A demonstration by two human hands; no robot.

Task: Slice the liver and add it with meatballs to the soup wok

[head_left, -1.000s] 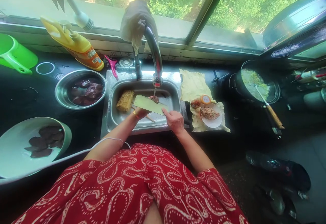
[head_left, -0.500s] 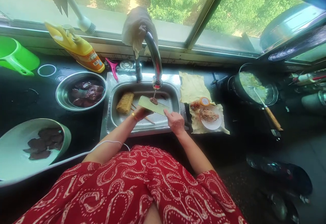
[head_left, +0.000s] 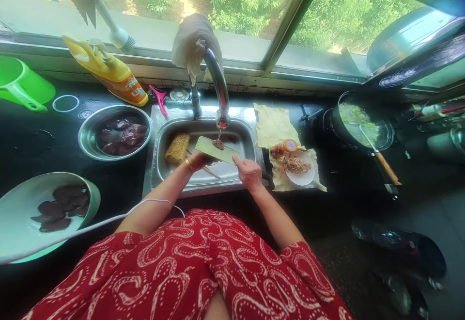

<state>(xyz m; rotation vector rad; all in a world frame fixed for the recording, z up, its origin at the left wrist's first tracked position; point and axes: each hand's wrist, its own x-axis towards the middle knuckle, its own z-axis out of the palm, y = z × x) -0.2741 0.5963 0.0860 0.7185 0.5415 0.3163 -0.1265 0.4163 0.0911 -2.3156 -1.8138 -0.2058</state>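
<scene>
We hold a pale cutting board [head_left: 217, 149] over the sink [head_left: 160, 165], our left hand [head_left: 198, 161] closed on its left end and our right hand [head_left: 250, 173] closed on its near right edge. A dark piece of meat [head_left: 218, 143] sits on the board under the tap [head_left: 221, 92], where a thin stream falls. Since a second ago almost nothing has moved, so the rinse goes on.

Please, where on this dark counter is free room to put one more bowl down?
Bare dark counter lies between the green jug, the steel bowl of dark meat and the pale green dish. A narrower strip lies between the small white plate and the black pan. The steel sink is crowded: both hands hold a pale board there.
</scene>
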